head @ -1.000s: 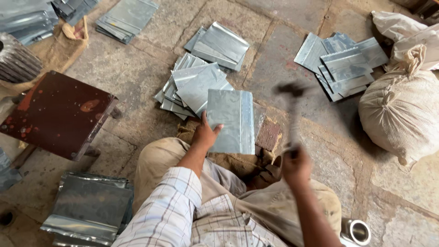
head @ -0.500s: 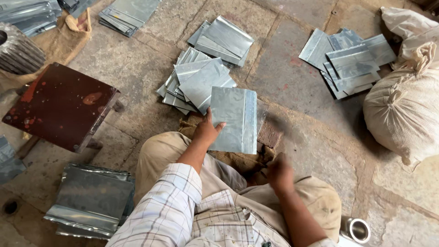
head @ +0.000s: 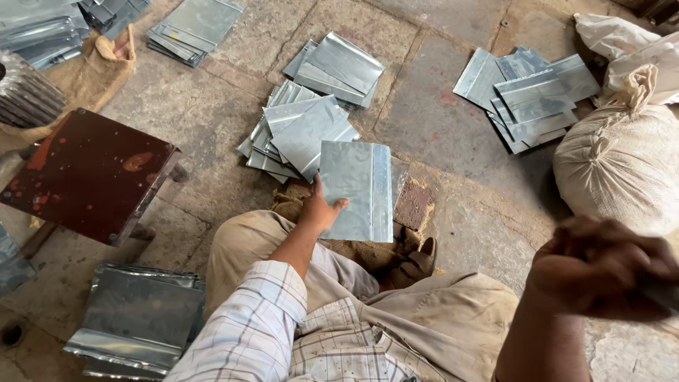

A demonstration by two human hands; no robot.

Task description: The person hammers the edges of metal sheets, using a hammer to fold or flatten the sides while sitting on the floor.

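— Where's the sheet?
— The galvanized metal sheet lies on the stone floor, stacks just far-left, bare floor right.
— Hands?
— Left hand presses its near-left edge, fingers spread; right hand, raised near-right, fingers clenched on a blurred handle.

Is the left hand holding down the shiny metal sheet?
Yes, the left hand lies flat on the lower left corner of the metal sheet, pressing it to the floor.

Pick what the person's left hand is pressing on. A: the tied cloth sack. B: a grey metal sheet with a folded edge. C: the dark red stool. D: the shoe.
B: the left hand lies flat on the metal sheet in front of the knees.
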